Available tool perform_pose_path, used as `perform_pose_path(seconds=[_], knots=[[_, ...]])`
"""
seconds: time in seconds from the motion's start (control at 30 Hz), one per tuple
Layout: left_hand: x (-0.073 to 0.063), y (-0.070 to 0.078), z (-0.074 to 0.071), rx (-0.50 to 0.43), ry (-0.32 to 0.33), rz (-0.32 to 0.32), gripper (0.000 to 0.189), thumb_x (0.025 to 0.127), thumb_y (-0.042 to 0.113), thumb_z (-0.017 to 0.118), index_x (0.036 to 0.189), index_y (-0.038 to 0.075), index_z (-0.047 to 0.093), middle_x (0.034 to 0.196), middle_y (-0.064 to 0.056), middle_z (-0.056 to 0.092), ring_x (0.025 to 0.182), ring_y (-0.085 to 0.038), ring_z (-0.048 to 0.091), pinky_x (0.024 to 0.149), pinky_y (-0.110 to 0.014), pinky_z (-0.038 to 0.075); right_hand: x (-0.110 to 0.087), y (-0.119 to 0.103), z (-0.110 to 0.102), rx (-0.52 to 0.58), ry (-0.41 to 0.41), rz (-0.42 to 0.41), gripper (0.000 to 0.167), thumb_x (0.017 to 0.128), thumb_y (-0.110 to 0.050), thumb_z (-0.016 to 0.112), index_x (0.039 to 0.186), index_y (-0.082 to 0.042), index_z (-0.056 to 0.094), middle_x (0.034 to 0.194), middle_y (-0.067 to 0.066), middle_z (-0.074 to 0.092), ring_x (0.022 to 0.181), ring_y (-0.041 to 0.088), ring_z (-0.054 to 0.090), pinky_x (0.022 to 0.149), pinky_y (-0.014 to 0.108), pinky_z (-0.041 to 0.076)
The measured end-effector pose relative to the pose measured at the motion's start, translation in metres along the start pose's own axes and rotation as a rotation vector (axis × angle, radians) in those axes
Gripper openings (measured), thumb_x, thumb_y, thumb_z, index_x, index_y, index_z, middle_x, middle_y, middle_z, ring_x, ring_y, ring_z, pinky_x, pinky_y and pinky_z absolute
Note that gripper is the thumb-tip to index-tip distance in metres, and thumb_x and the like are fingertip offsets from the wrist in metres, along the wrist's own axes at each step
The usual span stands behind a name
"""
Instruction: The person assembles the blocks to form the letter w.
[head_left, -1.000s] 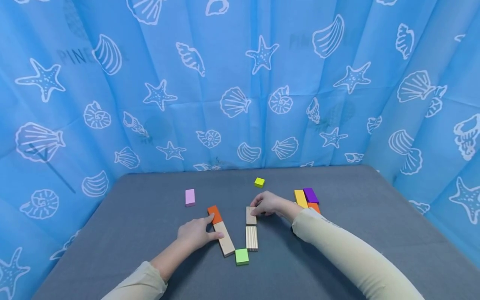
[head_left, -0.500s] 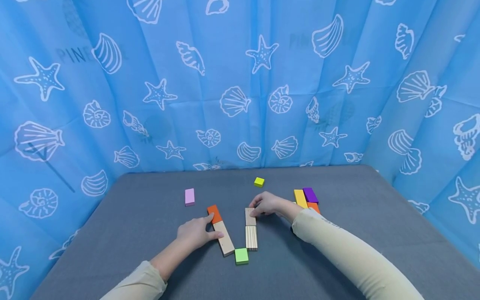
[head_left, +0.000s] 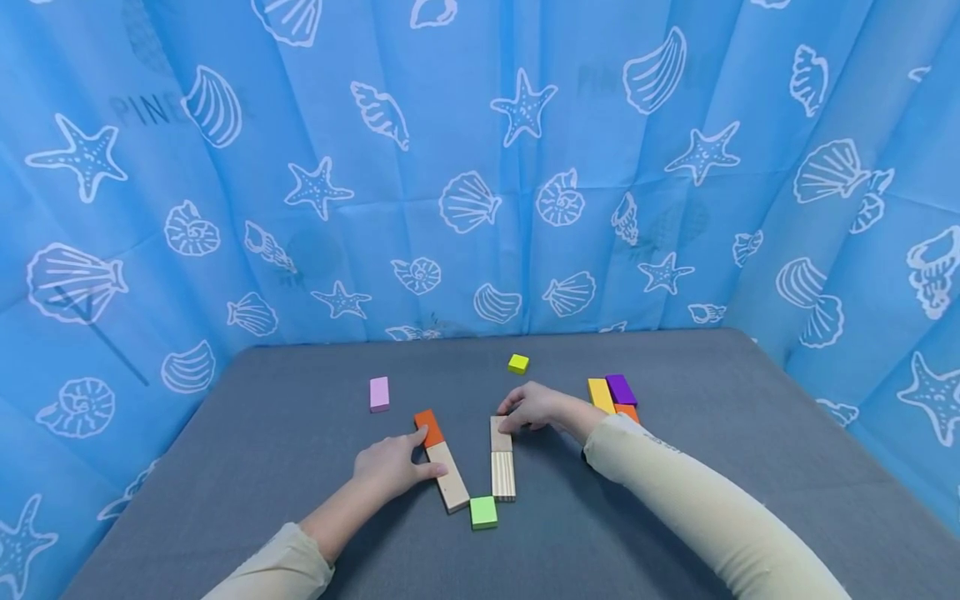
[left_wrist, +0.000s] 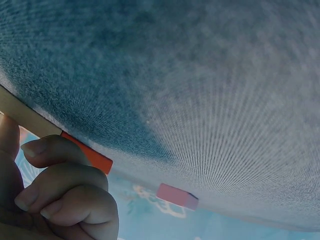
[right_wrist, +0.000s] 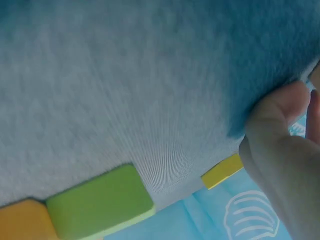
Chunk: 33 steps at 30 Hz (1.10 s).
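Note:
In the head view my left hand (head_left: 393, 468) bends over a slanted row of two blocks. Its index finger reaches the orange block (head_left: 427, 423), and its thumb lies across the long plain wooden block (head_left: 450, 492). The left wrist view shows the other fingers curled beside the row. My right hand (head_left: 536, 406) pinches a short plain wooden block (head_left: 499, 442) between thumb and index finger. That block stands end to end with a striped wooden block (head_left: 503, 479). A light green block (head_left: 483, 512) sits at the near end, between the two rows.
A pink block (head_left: 379, 394) lies back left, and a small yellow-green block (head_left: 518, 364) at the back middle. Beside the right forearm are a yellow block (head_left: 601, 395), a purple block (head_left: 621, 389) and another orange block (head_left: 627, 412). A blue curtain (head_left: 480, 250) borders the grey table (head_left: 300, 392).
The short wooden block in my right hand has shifted slightly nearer, up against the striped block. My left hand has stayed in place.

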<state>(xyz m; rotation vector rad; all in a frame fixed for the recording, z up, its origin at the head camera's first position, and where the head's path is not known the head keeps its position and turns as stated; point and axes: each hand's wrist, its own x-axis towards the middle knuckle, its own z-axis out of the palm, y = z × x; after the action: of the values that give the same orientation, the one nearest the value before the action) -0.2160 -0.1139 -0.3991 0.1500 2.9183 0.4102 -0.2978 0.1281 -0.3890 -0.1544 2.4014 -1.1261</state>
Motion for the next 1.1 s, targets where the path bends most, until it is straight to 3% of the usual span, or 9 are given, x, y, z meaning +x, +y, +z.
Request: perform_pose_path(seconds=[0.17,0.53,0.7,0.8,0.97,1.1], knots=[[0.000,0.000,0.000,0.001,0.004,0.001,0.079,0.078,0.058,0.072,0.142,0.016,0.053,0.127,-0.015,0.062,0.097,-0.028,0.062,0.065,-0.043,0.047,0.007,0.001,-0.006,0.115,0.081,0.026,0.028,0.090,-0.014,0.071,0.115,-0.003,0.066,0.093,0.007,0.061,0.079,0.019,0.054,0.071,0.034,0.047],[0.002,-0.002,0.003,-0.003,0.011,0.003,0.079,0.078,0.059,0.072,0.141,0.016,0.053,0.126,-0.015,0.062,0.097,-0.029,0.062,0.067,-0.045,0.048,0.033,0.005,-0.022,0.305,0.333,0.053,0.042,0.095,-0.015,0.065,0.134,-0.005,0.056,0.117,0.013,0.059,0.077,0.018,0.055,0.068,0.031,0.046],[0.003,-0.002,0.003,0.006,0.006,-0.002,0.079,0.078,0.059,0.072,0.142,0.016,0.053,0.126,-0.015,0.062,0.096,-0.029,0.062,0.067,-0.045,0.048,0.041,0.006,-0.029,0.294,0.333,0.083,0.059,0.096,-0.017,0.063,0.150,-0.008,0.038,0.125,0.017,0.054,0.069,0.015,0.049,0.063,0.028,0.044],[0.003,-0.002,0.002,0.010,0.004,-0.003,0.079,0.078,0.059,0.072,0.142,0.016,0.053,0.126,-0.015,0.062,0.096,-0.029,0.062,0.067,-0.045,0.048,0.047,0.008,-0.033,0.260,0.303,0.110,0.066,0.097,-0.018,0.063,0.153,-0.010,0.030,0.121,0.016,0.052,0.066,0.014,0.045,0.061,0.027,0.043],[0.004,-0.001,0.003,0.013,0.006,-0.006,0.079,0.078,0.060,0.072,0.142,0.017,0.053,0.126,-0.015,0.063,0.095,-0.028,0.063,0.067,-0.044,0.048,0.061,0.013,-0.038,0.236,0.299,0.151,0.063,0.095,-0.018,0.065,0.150,-0.008,0.037,0.104,0.012,0.055,0.069,0.017,0.047,0.059,0.027,0.045],[0.003,-0.001,0.003,0.009,0.009,-0.005,0.079,0.078,0.060,0.072,0.141,0.016,0.053,0.126,-0.015,0.063,0.094,-0.027,0.063,0.064,-0.042,0.047,0.070,0.016,-0.038,0.223,0.320,0.189,0.057,0.094,-0.018,0.066,0.146,-0.007,0.044,0.110,0.013,0.057,0.066,0.017,0.048,0.057,0.027,0.045]])
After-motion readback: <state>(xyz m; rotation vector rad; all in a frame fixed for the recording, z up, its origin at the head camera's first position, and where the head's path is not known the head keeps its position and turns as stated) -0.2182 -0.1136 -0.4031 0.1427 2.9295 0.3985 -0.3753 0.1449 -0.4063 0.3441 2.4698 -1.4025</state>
